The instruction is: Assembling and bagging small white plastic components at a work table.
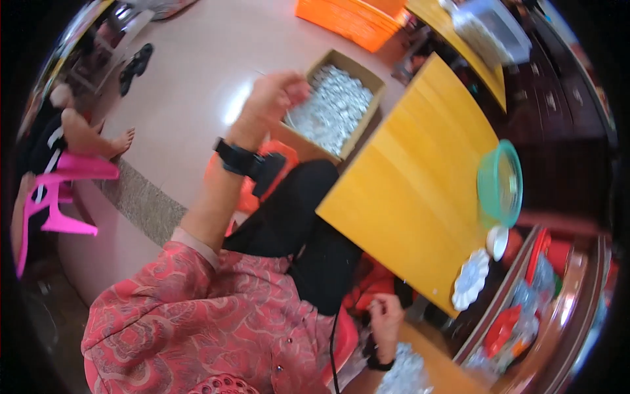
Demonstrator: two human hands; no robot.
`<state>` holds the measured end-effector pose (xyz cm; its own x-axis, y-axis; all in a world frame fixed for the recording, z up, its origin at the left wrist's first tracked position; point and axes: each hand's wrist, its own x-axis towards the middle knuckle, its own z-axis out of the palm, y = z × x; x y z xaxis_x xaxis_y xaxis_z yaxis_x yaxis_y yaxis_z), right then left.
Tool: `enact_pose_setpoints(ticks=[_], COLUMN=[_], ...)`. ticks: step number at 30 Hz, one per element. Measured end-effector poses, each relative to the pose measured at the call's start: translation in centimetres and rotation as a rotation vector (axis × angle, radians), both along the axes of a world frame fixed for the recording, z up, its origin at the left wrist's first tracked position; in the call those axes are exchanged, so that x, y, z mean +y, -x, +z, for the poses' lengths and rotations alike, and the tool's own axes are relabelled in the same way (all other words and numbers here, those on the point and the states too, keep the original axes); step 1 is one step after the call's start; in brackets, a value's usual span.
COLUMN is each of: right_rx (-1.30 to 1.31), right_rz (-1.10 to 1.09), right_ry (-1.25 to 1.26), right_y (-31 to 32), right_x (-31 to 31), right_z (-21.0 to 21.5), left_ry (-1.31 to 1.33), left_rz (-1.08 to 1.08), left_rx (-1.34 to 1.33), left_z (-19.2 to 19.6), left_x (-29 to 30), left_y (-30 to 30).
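My left hand (274, 98) reaches out over the left rim of a cardboard box (363, 128), its fingers loosely bent and apart, slightly blurred, with nothing visible in them. Many small silvery wrapped pieces (341, 98) fill that box. Low on the right, beside the near edge of a yellow wooden tabletop (413, 177), is my right hand (386, 320). Its fingers are curled together toward the thumb, and whatever they may pinch is too small to make out. Just below my right wrist lie silvery, clear-looking pieces (405, 371) in another cardboard container.
A green plastic basin (489, 187), a small white bowl (497, 243) and a white scalloped dish (470, 281) line the tabletop's right side. An orange crate (351, 23) stands beyond the box. At left, another person's bare foot (121, 143) shows near a pink plastic stool (72, 167).
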<state>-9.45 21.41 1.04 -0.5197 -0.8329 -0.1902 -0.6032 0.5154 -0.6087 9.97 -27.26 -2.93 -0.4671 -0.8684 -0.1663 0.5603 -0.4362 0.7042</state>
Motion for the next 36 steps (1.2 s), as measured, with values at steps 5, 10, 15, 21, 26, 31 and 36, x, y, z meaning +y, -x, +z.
enact_pose_setpoints(ticks=[5,10,15,21,26,31,36], right_rx=[-0.043,-0.179,-0.245,-0.218,-0.223,-0.229,-0.285], right_rz=[-0.182,-0.101,0.09,0.276,0.313,0.164,0.418], right_ry=[-0.063,-0.016,-0.068,0.084,0.027,0.083,0.129], right_y=[3.3,2.2,0.2,-0.8,0.3,-1.6,-5.9], right_x=[5.1,5.8,4.1,1.9,1.3,1.0,-2.6], right_z=[0.3,-2.6,-6.9,-10.6,-5.7,6.7,13.1], left_ry=[0.062,0.11,0.122,0.162,0.213,0.285,0.389], left_rz=[-0.384,-0.198,-0.286,-0.32,-0.411,-0.102,0.274], left_rx=[0.195,-0.026,-0.015,0.019,0.044,-0.295,-0.94], left_z=[3.4,8.2,9.7,12.8,12.6,8.7,0.7], left_x=[-5.8,-6.6,-3.4,-3.5,-6.8,-8.8,-9.7], left_y=[-4.9,-5.8,-2.9,-2.6,-6.2,-11.2,-14.8])
